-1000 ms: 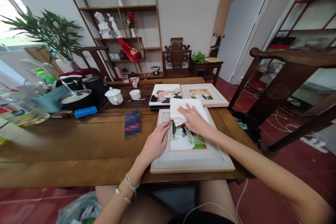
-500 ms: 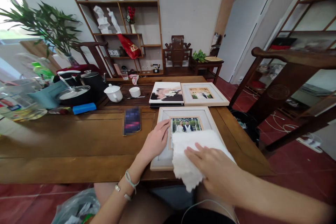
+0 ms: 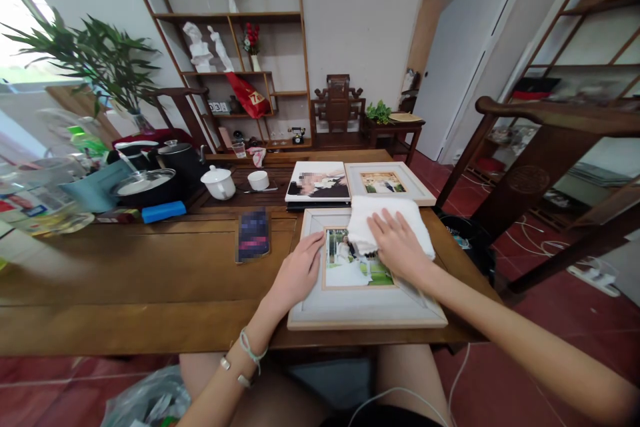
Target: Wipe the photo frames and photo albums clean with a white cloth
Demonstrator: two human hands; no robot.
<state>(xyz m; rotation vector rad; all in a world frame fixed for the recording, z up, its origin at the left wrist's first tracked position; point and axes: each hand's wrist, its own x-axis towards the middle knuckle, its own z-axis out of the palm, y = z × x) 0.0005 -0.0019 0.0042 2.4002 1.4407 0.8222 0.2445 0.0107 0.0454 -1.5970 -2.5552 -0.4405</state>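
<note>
A light picture frame [image 3: 367,310] with a couple's photo [image 3: 345,270] lies flat near the table's front edge. Stretched along its left side, the fingers of my left hand [image 3: 295,272] rest on the frame, holding nothing. My right hand [image 3: 400,247] has a white cloth [image 3: 419,217] under its spread fingers and presses it onto the frame's upper right part. The cloth hides that corner and the photo's upper right. Behind it lie a photo panel [image 3: 320,195] on the left and a second pale frame [image 3: 423,191] on the right.
A phone-like item [image 3: 253,235], partly blurred out, lies left of the frame. Farther left are a white lidded bowl [image 3: 219,183], a white cup [image 3: 259,180], a blue box [image 3: 163,211] and a black pan [image 3: 145,187]. A wooden chair [image 3: 540,173] stands at the right.
My right hand has slid the cloth up and away from me, from the frame's lower right to its upper right. More of the photo shows. My left hand stays at the left side.
</note>
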